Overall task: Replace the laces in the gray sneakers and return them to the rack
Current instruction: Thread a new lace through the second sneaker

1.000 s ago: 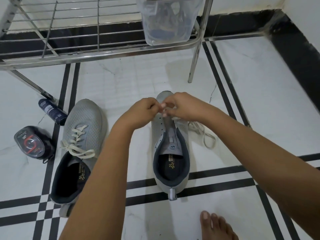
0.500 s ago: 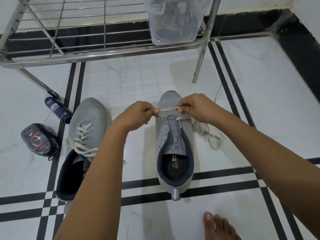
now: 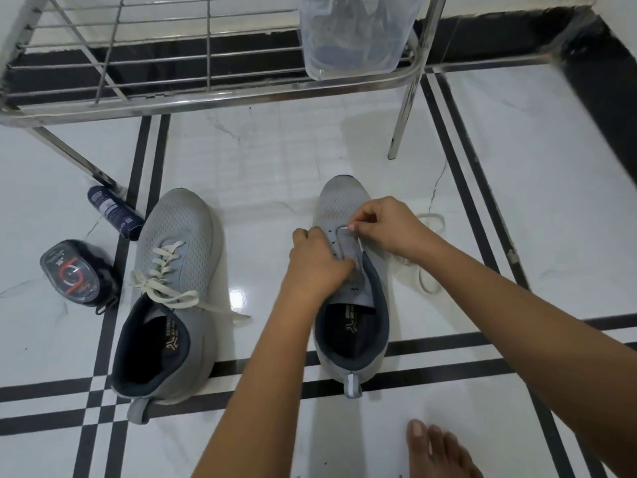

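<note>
As left hand [image 3: 319,263] grips sneaker [image 3: 344,201], right hand [image 3: 389,225] ahead (pinching lace [image 3: 428,283])

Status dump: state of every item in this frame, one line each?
laced sneaker: laces in, upright on floor
unlaced sneaker: visible eyelets empty, upright
lace: loose on floor, tip pinched
left hand: grips unlaced sneaker
right hand: pinches lace
bottle: lying on side
container: upright on rack
</note>
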`<state>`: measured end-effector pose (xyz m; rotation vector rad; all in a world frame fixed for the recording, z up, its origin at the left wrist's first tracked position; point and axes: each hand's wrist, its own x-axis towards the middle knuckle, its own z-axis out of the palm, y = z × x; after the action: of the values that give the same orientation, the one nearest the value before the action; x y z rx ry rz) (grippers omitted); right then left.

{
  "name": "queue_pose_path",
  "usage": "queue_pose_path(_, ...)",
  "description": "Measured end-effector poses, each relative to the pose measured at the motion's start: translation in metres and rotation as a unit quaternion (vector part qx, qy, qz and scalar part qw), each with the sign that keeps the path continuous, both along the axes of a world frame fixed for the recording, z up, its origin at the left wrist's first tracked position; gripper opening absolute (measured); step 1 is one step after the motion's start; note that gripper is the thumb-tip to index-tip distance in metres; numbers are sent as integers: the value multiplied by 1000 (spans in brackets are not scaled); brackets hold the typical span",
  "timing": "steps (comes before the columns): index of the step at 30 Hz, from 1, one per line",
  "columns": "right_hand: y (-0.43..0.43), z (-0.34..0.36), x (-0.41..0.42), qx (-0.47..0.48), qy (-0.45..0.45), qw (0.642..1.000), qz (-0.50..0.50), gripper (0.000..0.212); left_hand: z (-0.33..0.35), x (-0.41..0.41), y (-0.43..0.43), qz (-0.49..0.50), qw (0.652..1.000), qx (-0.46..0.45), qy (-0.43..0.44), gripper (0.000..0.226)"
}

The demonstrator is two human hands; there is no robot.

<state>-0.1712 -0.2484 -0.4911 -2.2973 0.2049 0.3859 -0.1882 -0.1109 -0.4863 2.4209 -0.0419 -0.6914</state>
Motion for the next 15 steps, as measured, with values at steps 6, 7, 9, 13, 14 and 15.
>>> queue_pose_path(6,16,-13,3,-53,10,997,-50,13,-4,-3,5,74,990,-75,-90,40)
queue_pose_path(7,18,-14,4,-64,13,996,-59,14,-3,-4,6,80,989,-82,-91,42)
queue_pose_path(9,22,-14,3,-80,19,994,-72,15,-3,-5,7,95,987,-100,-86,42)
queue_pose_path(13,30,-13,1,-101,13,992,-75,15,-6,-5,9,133,978,-144,-72,42)
queue_pose_path(14,32,-13,0,-113,12,991,-68,15,-6,-5,9,137,977,-151,-66,42)
queue_pose_path(15,34,-12,-1,-126,9,990,-62,15,-6,-5,8,139,976,-159,-61,42)
